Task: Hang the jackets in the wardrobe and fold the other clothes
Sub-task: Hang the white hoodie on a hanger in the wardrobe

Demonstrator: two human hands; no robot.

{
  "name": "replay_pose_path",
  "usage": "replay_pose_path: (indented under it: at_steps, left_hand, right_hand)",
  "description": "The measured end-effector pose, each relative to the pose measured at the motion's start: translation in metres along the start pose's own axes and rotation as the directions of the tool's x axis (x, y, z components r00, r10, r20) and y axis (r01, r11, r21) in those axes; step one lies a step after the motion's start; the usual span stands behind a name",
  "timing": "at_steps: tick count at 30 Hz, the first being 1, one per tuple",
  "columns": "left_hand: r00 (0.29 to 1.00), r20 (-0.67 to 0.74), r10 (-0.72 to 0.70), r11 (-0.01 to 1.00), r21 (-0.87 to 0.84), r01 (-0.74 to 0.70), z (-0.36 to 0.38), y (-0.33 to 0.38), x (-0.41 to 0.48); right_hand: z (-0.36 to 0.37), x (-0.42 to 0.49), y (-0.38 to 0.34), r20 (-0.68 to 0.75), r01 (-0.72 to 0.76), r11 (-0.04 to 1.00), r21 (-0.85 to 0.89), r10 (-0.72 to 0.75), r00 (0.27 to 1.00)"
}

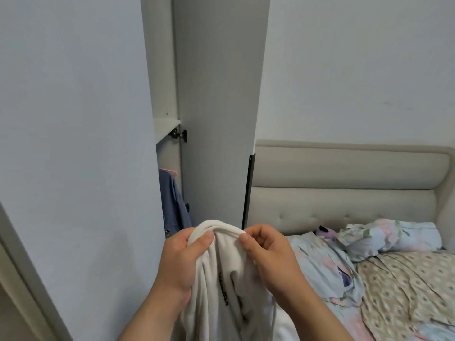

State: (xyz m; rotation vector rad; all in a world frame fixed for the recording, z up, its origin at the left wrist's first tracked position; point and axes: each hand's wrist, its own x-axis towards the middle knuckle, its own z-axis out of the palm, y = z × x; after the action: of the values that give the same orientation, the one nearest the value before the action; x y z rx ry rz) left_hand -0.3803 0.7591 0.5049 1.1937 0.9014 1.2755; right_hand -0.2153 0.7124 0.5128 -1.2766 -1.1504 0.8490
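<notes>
A white garment (221,291) with small black lettering and a drawstring hangs bunched between my hands, low in the middle of the view. My left hand (179,262) grips its top edge from the left, thumb over the cloth. My right hand (268,252) pinches the same edge from the right. Behind them the wardrobe (167,153) stands with its door (216,107) swung open. Inside, a blue garment (173,203) hangs on a pink hanger.
A bed (384,286) with patterned sheets fills the right side, with a padded beige headboard (344,183) behind it. A crumpled floral pillow (391,235) and a small purple toy (325,232) lie near the headboard. A white door panel (73,143) covers the left.
</notes>
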Motion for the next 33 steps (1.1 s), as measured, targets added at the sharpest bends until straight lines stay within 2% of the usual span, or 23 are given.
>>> replay_pose_path:
  at_steps: [4, 8, 15, 22, 27, 33]
  left_hand:
    - [0.995, -0.100, -0.003, 0.999, -0.041, -0.001, 0.005, -0.012, 0.056]
    - [0.991, -0.134, -0.008, 0.998, -0.060, -0.001, 0.001, -0.022, 0.104]
    - [0.967, -0.256, 0.000, 0.999, -0.039, -0.010, -0.026, -0.048, 0.165]
    - [0.953, -0.303, -0.008, 0.999, 0.035, 0.020, -0.047, -0.067, 0.216]
    - [0.925, -0.376, -0.053, 0.997, -0.078, 0.026, -0.047, -0.087, 0.266]
    - [0.900, -0.417, -0.124, 0.966, -0.258, 0.014, -0.039, -0.107, 0.330]
  right_hand:
    - [0.021, 0.054, 0.014, -0.049, -0.012, 0.999, 0.043, 0.014, 0.999]
    - [0.036, 0.103, 0.025, -0.035, -0.040, 0.999, 0.037, 0.041, 0.999]
    - [0.068, 0.174, 0.052, 0.082, -0.050, 0.996, 0.070, 0.044, 0.996]
    - [0.092, 0.233, 0.083, 0.162, -0.091, 0.991, 0.101, 0.073, 0.984]
    - [0.106, 0.283, 0.100, 0.182, -0.108, 0.987, 0.116, 0.086, 0.979]
    - [0.130, 0.351, 0.113, 0.111, -0.139, 0.979, 0.151, 0.123, 0.986]
